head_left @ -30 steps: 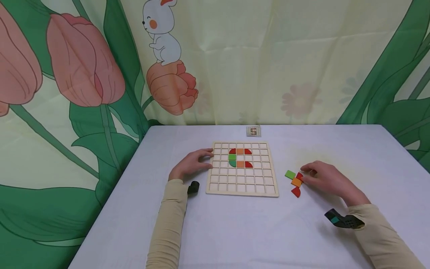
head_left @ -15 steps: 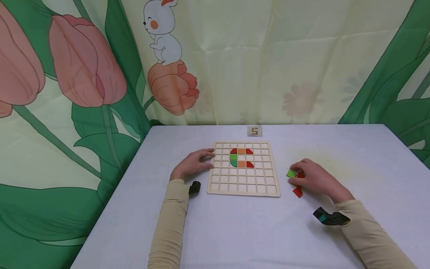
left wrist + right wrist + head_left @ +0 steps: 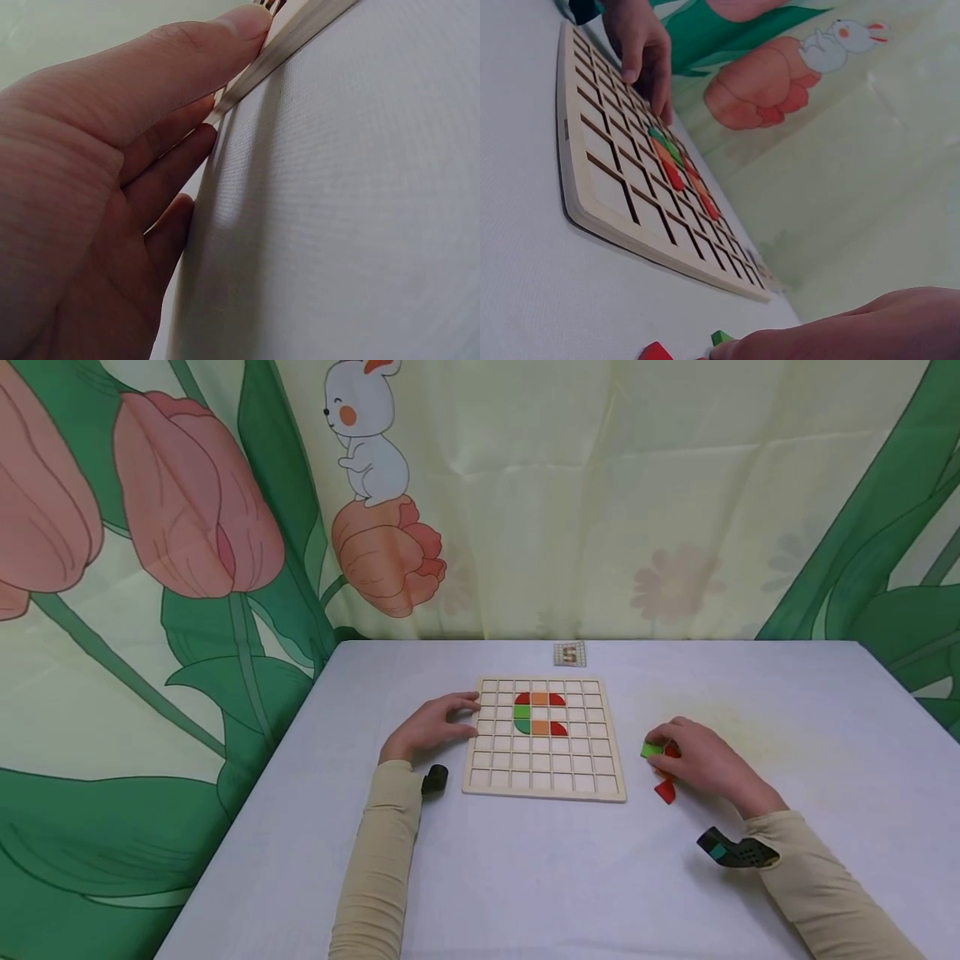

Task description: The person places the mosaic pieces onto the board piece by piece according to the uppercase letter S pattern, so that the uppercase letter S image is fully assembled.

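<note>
At the left edge of the wooden grid board (image 3: pixel 543 794), my left hand (image 3: pixel 429 727) touches the frame with thumb and fingertips. The left wrist view has its thumb (image 3: pixel 187 56) at the board's edge. Right of the board, my right hand (image 3: pixel 701 760) pinches a green square tile (image 3: pixel 650 749) between thumb and index finger, at table level. A red tile (image 3: pixel 672 749) shows beneath that hand, and an orange tile is mostly hidden there. Just in front lies a red quarter-round tile (image 3: pixel 665 792). Red, orange and green tiles sit in board cells, forming a C-like shape.
A small pattern card (image 3: pixel 570 653) lies behind the board, by the table's back edge. The white-covered table (image 3: pixel 540 877) meets a printed curtain (image 3: pixel 525 527) with flowers and a rabbit. Dark wrist cameras (image 3: pixel 738 849) are worn on both arms.
My right hand has moved left over the loose tiles and closed its thumb and index finger on the green square tile. The left hand stays at the board's edge.
</note>
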